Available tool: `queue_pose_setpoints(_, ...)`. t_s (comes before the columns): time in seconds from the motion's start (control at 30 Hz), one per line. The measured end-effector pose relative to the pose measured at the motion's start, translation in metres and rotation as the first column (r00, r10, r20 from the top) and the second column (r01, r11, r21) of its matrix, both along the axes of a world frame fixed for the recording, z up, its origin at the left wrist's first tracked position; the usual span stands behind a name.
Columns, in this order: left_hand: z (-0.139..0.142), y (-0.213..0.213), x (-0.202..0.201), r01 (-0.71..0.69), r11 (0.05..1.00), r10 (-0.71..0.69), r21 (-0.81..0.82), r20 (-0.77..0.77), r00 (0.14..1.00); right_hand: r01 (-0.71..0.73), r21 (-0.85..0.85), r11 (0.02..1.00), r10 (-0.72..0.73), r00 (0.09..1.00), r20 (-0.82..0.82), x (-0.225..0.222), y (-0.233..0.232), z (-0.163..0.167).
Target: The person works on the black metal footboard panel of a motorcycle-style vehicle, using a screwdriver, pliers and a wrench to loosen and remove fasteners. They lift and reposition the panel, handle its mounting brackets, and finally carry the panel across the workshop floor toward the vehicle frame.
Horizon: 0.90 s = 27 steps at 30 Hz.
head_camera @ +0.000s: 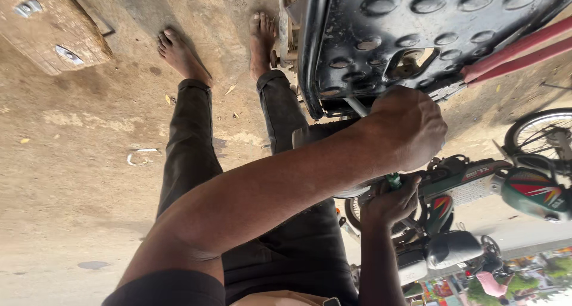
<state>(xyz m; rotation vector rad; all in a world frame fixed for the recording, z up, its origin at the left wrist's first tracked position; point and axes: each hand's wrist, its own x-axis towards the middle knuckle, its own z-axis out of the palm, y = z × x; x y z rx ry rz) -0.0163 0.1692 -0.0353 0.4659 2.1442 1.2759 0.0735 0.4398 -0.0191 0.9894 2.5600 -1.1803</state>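
Note:
My left hand (411, 127) is closed in a fist around a thin metal rod (356, 106) at the lower edge of a black dimpled metal panel (381, 38). Its forearm crosses the view from the lower left. Just below it, my right hand (390, 202) grips a green-handled tool (393, 181) that points up toward the left fist. The tool's tip is hidden behind my left hand. My legs in dark trousers (190, 151) and my bare feet (179, 53) stand on the dirt ground beside the panel.
Two red bars (512, 53) run from the panel's right side. A wooden block (47, 26) sits at the top left. Parked motorcycles (471, 187) and a wheel (542, 133) show at the right. A bent metal scrap (142, 156) lies on the ground.

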Motion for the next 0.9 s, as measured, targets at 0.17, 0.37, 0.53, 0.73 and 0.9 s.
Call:
queue_pose_setpoints(0.17,-0.006,0.011,0.003,-0.165,0.983,0.156,0.076,0.112,0.981,-0.098,-0.217,0.971,0.063,0.984,-0.164,-0.040,0.017,-0.019)
queue_pose_setpoints(0.37,0.006,0.005,0.030,-0.418,0.905,0.402,0.086,0.156,0.902,-0.581,0.076,0.811,0.579,0.775,-0.254,-0.138,0.042,-0.039)
queue_pose_setpoints(0.53,0.015,0.004,0.057,-0.627,0.778,0.602,0.048,0.234,0.764,-0.764,0.014,0.645,0.710,0.592,-0.382,-0.226,-0.033,-0.039)
queue_pose_setpoints(0.73,0.014,0.022,0.069,-0.897,0.442,0.873,-0.002,0.231,0.429,-0.923,-0.184,0.339,0.939,0.345,0.000,-0.273,-0.174,-0.021)
queue_pose_setpoints(0.9,0.010,0.048,0.067,-0.994,-0.104,0.987,0.029,0.126,-0.100,-0.989,-0.150,0.020,0.997,0.010,0.070,-0.241,-0.271,-0.018)
